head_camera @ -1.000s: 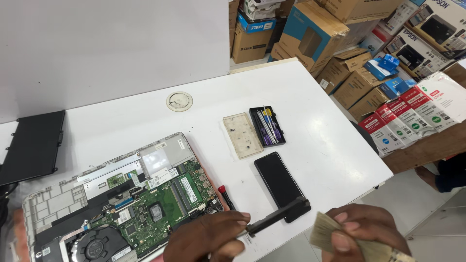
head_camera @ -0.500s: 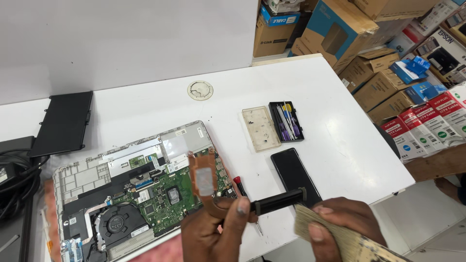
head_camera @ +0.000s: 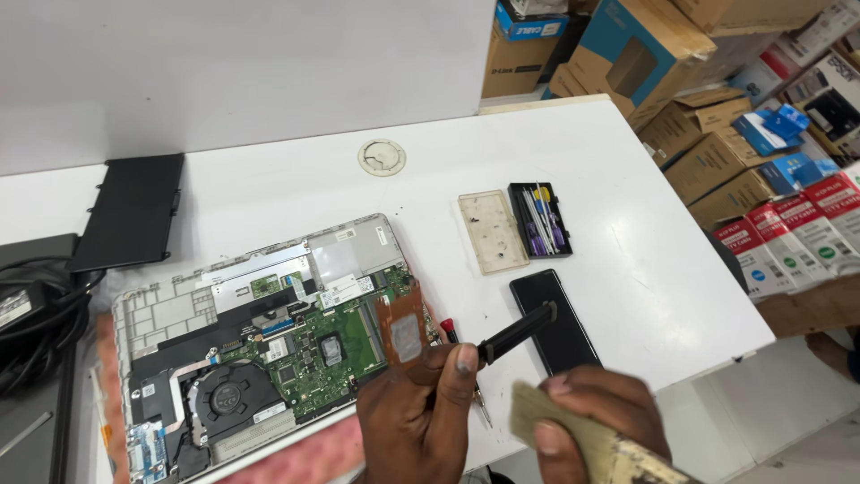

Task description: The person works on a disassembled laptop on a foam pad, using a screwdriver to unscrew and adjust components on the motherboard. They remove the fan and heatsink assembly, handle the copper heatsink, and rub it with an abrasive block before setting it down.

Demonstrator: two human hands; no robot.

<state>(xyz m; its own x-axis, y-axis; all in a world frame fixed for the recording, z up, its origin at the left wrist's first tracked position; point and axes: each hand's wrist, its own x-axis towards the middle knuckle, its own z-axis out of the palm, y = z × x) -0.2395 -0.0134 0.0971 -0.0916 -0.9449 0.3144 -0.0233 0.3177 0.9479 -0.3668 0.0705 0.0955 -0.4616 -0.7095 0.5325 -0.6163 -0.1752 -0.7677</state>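
Observation:
An opened laptop (head_camera: 269,350) lies bottom-up on the white table (head_camera: 627,233), its green board and round fan exposed. My left hand (head_camera: 417,417) holds a copper heatsink plate (head_camera: 400,327) with a grey pad, upright over the board's right edge. The same hand pinches a black tool handle (head_camera: 515,333) that points right. My right hand (head_camera: 596,417), just to the right, grips a worn brush (head_camera: 560,426) with pale bristles. A red-handled screwdriver (head_camera: 451,330) lies on the table between my hands and the laptop.
A dark phone (head_camera: 560,314) lies face up right of the laptop. Behind it sit a black bit case (head_camera: 540,220) and its beige lid (head_camera: 491,231). A black battery (head_camera: 130,211) and cables (head_camera: 36,305) are at the left. Cardboard boxes (head_camera: 708,108) crowd the right.
My left hand lifted the copper heatsink plate off the board and now holds it upright with the black handle. My right hand with the brush stayed close beside it.

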